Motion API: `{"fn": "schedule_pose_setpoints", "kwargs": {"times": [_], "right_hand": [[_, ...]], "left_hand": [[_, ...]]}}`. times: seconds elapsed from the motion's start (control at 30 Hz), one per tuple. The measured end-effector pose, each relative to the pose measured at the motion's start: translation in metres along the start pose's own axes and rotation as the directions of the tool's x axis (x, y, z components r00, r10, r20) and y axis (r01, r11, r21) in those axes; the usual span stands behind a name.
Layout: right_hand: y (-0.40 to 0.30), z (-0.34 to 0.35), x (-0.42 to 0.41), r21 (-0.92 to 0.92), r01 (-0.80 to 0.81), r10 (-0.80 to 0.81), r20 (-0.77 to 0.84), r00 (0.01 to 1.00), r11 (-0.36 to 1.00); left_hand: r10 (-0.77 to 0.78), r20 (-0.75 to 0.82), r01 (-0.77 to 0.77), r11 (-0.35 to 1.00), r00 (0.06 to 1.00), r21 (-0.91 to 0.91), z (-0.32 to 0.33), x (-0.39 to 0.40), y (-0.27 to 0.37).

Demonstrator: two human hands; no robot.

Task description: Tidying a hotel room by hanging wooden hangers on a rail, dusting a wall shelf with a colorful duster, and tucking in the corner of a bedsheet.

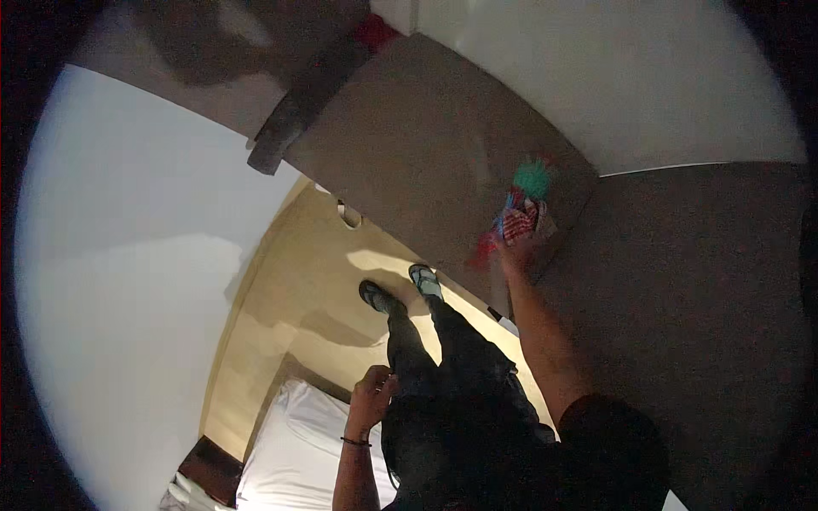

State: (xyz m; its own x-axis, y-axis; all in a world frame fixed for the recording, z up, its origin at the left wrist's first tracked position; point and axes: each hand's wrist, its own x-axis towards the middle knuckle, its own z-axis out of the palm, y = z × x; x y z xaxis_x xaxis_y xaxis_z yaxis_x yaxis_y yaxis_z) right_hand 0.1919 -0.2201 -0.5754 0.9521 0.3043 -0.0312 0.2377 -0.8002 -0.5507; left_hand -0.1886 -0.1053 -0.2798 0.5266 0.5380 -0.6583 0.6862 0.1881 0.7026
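Observation:
My right hand point(521, 250) reaches out over a brown panel-like surface point(409, 134). Its fingers are closed on a blurred bundle of coloured cloth point(519, 223), with red-and-white checks and some blue. A green fluffy piece point(532, 179) shows at the far end of the bundle, and a red piece point(482, 251) sticks out near the fingers. Whether these pieces are joined is too blurred to tell. Beside my left thigh hangs my left hand point(372, 393), its fingers curled and a dark bracelet on the wrist. Anything inside those fingers is hidden.
A long dark bar-like object point(313, 96) with a red end point(376, 33) lies across the brown surface. Below is a beige floor point(275, 306), where my feet in sandals point(377, 297) stand. A white-sheeted bed point(307, 447) is at lower left, beside a white wall point(128, 255).

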Motion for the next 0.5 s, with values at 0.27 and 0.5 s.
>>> {"fn": "schedule_pose_setpoints", "kwargs": {"times": [0.27, 0.5], "right_hand": [[-0.031, 0.009, 0.033, -0.701, -0.045, -0.136, -0.201, 0.97, 0.712], [-0.025, -0.007, 0.037, 0.086, -0.162, 0.137, 0.24, 0.961, 0.983]], "left_hand": [[-0.078, -0.04, 0.078, 0.997, 0.996, 0.019, 0.02, -0.013, -0.015], [-0.001, -0.156, 0.011, 0.998, 0.988, 0.063, 0.013, -0.022, -0.018]]}}
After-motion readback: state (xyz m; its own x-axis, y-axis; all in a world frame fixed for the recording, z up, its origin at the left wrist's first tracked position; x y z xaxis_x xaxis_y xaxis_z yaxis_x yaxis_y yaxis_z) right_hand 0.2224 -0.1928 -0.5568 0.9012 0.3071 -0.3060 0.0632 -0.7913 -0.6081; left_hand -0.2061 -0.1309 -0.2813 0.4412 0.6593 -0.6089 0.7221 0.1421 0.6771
